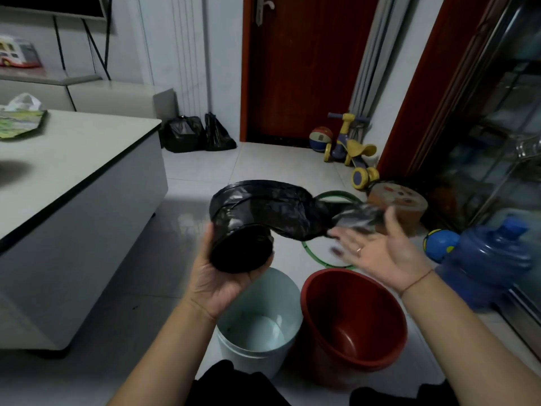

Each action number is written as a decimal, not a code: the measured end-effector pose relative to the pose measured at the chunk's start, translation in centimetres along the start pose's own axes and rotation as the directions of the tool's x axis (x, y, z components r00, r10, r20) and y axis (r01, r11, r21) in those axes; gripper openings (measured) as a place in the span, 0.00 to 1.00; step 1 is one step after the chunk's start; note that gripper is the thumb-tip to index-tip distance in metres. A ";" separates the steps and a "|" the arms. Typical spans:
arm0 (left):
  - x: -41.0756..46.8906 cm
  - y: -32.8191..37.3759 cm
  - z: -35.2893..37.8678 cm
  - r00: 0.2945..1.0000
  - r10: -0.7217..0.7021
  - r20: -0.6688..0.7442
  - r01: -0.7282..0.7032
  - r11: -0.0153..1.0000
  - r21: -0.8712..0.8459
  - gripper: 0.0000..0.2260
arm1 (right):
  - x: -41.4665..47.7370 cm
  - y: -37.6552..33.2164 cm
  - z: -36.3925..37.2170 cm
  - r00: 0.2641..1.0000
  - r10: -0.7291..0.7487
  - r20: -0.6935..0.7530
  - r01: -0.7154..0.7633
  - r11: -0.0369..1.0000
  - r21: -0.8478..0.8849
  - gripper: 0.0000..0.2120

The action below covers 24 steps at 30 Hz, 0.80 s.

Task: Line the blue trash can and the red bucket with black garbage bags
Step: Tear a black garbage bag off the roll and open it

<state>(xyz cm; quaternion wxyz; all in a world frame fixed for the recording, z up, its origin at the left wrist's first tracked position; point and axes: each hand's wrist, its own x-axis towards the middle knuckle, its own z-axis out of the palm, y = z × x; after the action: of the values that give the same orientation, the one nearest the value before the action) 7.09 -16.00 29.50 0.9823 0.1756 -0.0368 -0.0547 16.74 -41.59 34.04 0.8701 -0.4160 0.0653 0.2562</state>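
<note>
The left hand curls around a glossy, crinkled roll of black garbage bags. Its loose tail trails to the spread, palm-up right hand, blurred there. Below, on the floor, the pale blue trash can and the red bucket stand touching, both unlined.

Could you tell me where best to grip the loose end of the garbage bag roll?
Probably pinch the crumpled free tail from the right, by the open right hand; it trails sideways off the roll that the left hand cradles.
</note>
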 end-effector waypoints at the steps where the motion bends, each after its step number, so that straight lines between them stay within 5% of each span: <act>1: 0.1 -0.1 0.5 1.000 -0.009 0.006 0.008 0.999 0.044 0.36 | -0.3 1.1 0.7 0.991 0.126 0.036 -0.123 0.989 -0.082 0.43; 5: 0.4 -0.9 2.5 1.000 -0.016 -0.014 0.019 0.957 0.290 0.35 | -1.9 4.4 3.5 0.913 0.360 0.194 -0.298 0.910 -0.287 0.51; 8: 0.3 -1.3 3.1 0.990 0.062 -0.129 0.009 0.873 0.487 0.38 | -2.9 5.0 5.3 0.945 0.192 0.265 -0.097 0.938 -0.332 0.43; 11: 0.2 -1.7 3.3 0.988 0.126 -0.091 -0.045 0.795 0.605 0.33 | -3.5 5.4 6.3 0.972 -0.071 0.222 0.183 0.823 -0.538 0.34; 21: 0.5 -2.8 4.2 0.979 0.204 -0.020 -0.105 0.586 0.803 0.35 | -3.2 5.3 6.3 0.957 -0.251 0.148 0.291 0.791 -0.538 0.38; 24: 0.4 -2.9 4.4 0.972 0.230 -0.040 -0.104 0.580 0.808 0.35 | -2.7 5.3 5.9 0.909 -0.372 0.186 0.410 0.730 -0.547 0.29</act>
<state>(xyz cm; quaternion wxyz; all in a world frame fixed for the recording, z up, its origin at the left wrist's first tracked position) 6.77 -20.26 32.67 0.7993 0.5965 -0.0045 0.0728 11.16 -35.42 35.13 0.7393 -0.6545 -0.1317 0.0879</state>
